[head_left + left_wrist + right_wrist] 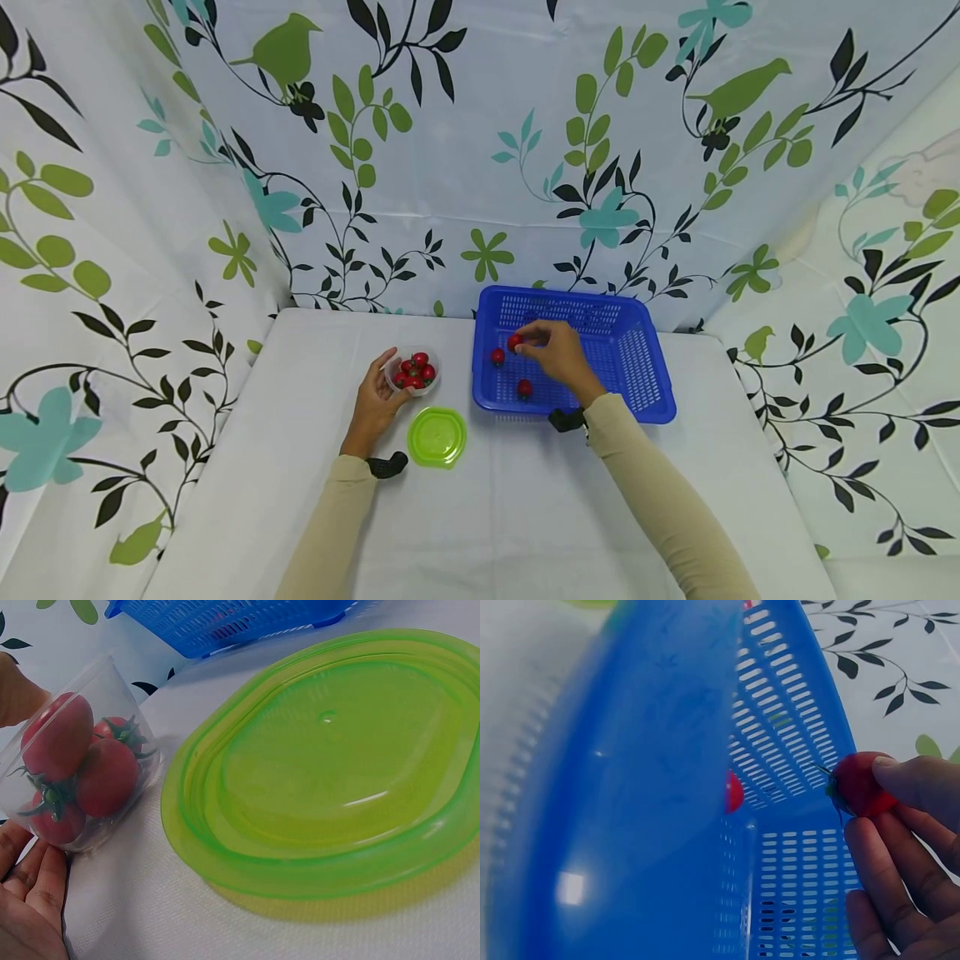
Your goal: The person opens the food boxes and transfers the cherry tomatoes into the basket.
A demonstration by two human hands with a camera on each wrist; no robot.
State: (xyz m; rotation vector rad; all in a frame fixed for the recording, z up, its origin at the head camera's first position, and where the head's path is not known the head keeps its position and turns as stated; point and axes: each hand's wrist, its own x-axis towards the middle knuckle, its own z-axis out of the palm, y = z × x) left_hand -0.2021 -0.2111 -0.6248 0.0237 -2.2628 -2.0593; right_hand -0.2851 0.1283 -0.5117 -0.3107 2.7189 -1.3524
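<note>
Green and close, the plastic lid lies near the clear tub my left hand grips. Over the blue basket, my right hand pinches a cherry tomato, best held lightly against bruising; its leafy end points away from that hand, long axis unclear.

The lid and basket are shiny plastic. The tub is clear plastic. The cherry tomatoes look smooth. The bench cloth looks dull and bumpy.
</note>
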